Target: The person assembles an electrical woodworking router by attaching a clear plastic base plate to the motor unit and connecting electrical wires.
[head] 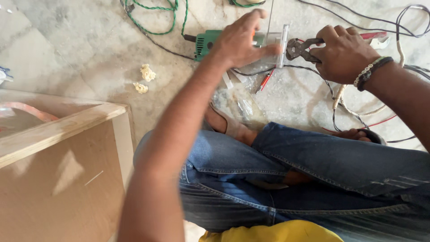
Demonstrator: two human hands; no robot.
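The green power tool [207, 43] lies on its side on the marble floor [80, 58], just beyond the person's crossed legs, with its clear plastic guard [281, 45] turned toward the right. The left hand [239, 40] rests on top of the tool's body, fingers spread and pressed down over it, the thumb reaching toward the guard; that flat, covering hold seems meant to pin the tool so that it cannot roll or slide while the other hand works at its front end. The right hand [342, 51] is closed around the red handles of a pair of pincers [299, 48], squeezing them together, and the dark pincer head sits right against the guard's edge. Whether the pincers actually bite on a part there cannot be told, since the guard and fingers hide the contact. A red-handled screwdriver [265, 81] lies on the floor just beside the tool, within easy reach, next to a crumpled clear plastic bag [237, 105]. Black and white cables [333, 96] trail across the floor under the right wrist, and a green cord [154, 20] loops beyond the tool. A wooden box [62, 148] stands at the person's left.
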